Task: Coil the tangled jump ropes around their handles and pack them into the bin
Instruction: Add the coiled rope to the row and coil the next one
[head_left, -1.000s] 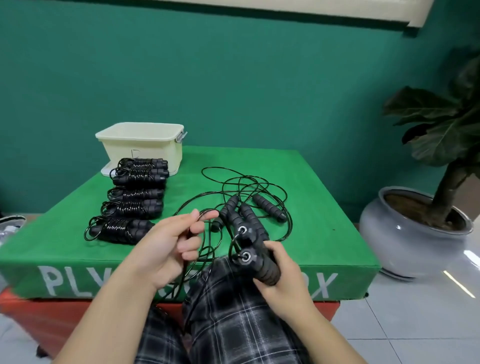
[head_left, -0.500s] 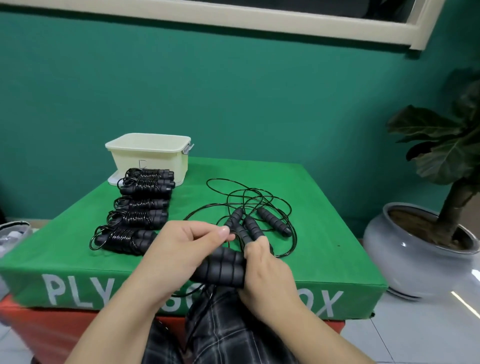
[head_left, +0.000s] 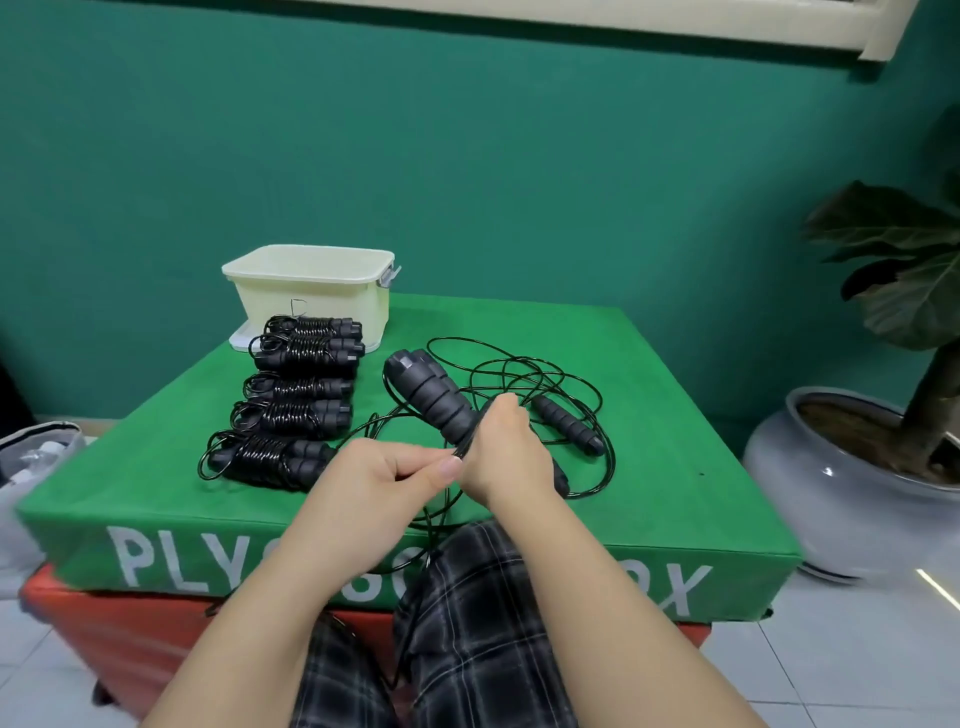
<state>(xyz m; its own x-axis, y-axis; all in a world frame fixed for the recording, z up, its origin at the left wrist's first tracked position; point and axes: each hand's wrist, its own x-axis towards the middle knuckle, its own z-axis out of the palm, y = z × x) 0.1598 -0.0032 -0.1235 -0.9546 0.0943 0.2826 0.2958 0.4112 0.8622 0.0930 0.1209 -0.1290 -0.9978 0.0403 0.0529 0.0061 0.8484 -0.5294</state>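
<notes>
Green padding: the worktop (head_left: 649, 415) is a soft green box with white lettering on its front face, stacked on a red one, under and ahead of both hands.
Bag: pale, partly in view at the far left edge, well left of the left hand.
Coiled ropes: five black bundles (head_left: 296, 405), cord wound round paired handles, in a row running away from the left hand toward the bin.
Bin: cream plastic tub (head_left: 311, 296) at the back left corner of the worktop, beyond the row, its inside not visible.
Left hand: (head_left: 379, 483) fingers curled, thumb and forefinger pinching the black cord just beside the right hand.
Held handles: a pair of black ribbed handles (head_left: 431, 400) side by side, tilted up and away to the left from the right hand.
Right hand: (head_left: 509, 457) wrapped round the lower ends of the held handles, touching the left thumb.
Loose rope: tangled black cord loops (head_left: 519, 374) and another handle (head_left: 566, 423) lying on the worktop just right of the right hand.
Plant: grey pot (head_left: 831, 488) on the floor, far right.
</notes>
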